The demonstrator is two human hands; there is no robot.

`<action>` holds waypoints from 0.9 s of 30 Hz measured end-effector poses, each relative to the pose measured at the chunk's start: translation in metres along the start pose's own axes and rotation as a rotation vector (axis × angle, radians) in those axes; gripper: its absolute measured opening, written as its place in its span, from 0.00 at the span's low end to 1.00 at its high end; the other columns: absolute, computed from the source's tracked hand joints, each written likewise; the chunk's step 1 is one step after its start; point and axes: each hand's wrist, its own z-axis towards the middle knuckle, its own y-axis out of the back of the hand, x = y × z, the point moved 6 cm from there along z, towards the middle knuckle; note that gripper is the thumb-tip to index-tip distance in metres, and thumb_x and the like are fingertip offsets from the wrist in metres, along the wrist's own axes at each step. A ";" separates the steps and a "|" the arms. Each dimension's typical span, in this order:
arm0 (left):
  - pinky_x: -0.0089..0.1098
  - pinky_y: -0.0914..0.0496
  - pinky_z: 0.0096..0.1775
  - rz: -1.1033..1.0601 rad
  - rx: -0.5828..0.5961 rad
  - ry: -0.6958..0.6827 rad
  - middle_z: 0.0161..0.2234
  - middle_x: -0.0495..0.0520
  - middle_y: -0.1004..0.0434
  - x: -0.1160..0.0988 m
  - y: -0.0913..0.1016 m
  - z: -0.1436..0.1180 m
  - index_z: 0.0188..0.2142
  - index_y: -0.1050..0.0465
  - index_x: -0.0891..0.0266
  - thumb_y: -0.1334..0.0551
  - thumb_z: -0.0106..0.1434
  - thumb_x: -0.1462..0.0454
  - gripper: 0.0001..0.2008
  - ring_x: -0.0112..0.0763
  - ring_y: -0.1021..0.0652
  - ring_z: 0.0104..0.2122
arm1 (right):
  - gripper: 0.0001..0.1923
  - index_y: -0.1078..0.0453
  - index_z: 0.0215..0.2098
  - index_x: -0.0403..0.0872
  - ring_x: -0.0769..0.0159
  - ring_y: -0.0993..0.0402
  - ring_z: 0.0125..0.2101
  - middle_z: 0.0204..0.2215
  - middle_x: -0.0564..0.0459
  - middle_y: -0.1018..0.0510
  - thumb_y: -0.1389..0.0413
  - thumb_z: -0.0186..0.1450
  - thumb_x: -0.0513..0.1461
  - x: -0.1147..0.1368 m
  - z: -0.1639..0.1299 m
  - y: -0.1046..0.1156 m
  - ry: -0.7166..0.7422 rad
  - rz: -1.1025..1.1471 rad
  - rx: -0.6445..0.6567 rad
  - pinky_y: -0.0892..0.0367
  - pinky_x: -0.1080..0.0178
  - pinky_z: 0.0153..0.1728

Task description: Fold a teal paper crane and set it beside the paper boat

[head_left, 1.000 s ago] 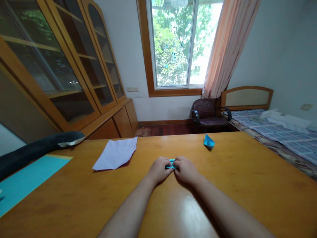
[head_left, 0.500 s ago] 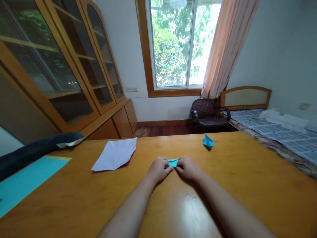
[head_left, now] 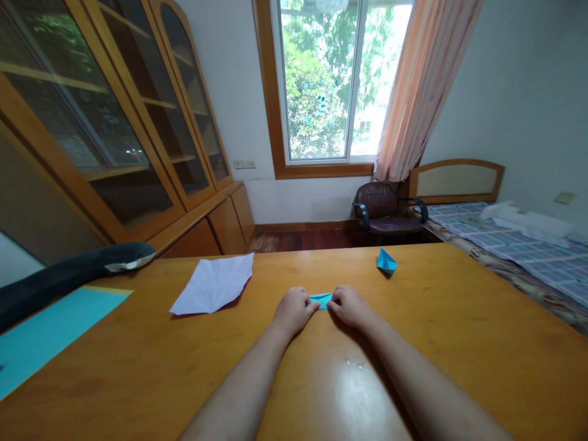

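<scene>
Folded teal paper point(head_left: 321, 300) lies flat on the wooden tabletop point(head_left: 459, 343), near the middle, between my two hands. Around it: a creased white sheet point(head_left: 214, 285) to the left and farther back, well apart; a small teal paper boat point(head_left: 386, 261) to the right near the far edge; a large teal sheet point(head_left: 46, 334) at the left edge, with a dark padded object point(head_left: 68, 275) behind it. Nothing lies between my hands and the paper. Its long axis runs left to right across my view. My left hand point(head_left: 293, 311) pinches the left end, fingers curled closed on it; my right hand point(head_left: 351, 306) pinches the right end likewise. Both grips rest on the tabletop.
</scene>
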 end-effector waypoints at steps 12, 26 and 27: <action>0.33 0.40 0.35 0.026 0.020 0.045 0.30 0.54 0.29 0.007 -0.004 0.003 0.24 0.26 0.62 0.38 0.59 0.51 0.17 0.35 0.30 0.34 | 0.08 0.27 0.26 0.44 0.67 0.34 0.30 0.30 0.49 0.27 0.46 0.61 0.37 0.000 0.003 -0.006 -0.019 -0.038 0.025 0.43 0.67 0.32; 0.31 0.37 0.42 -0.109 0.132 -0.105 0.35 0.53 0.28 0.013 0.006 0.000 0.29 0.26 0.62 0.42 0.63 0.59 0.11 0.33 0.31 0.38 | 0.08 0.26 0.26 0.43 0.66 0.33 0.31 0.31 0.48 0.26 0.45 0.60 0.38 -0.001 0.006 -0.007 -0.039 -0.038 0.030 0.42 0.66 0.32; 0.31 0.37 0.43 -0.107 0.143 -0.123 0.35 0.53 0.28 0.012 0.007 0.000 0.30 0.26 0.61 0.43 0.63 0.60 0.10 0.33 0.31 0.38 | 0.08 0.26 0.26 0.43 0.66 0.32 0.31 0.31 0.48 0.26 0.45 0.60 0.38 0.000 0.006 -0.007 -0.040 -0.042 0.033 0.42 0.66 0.32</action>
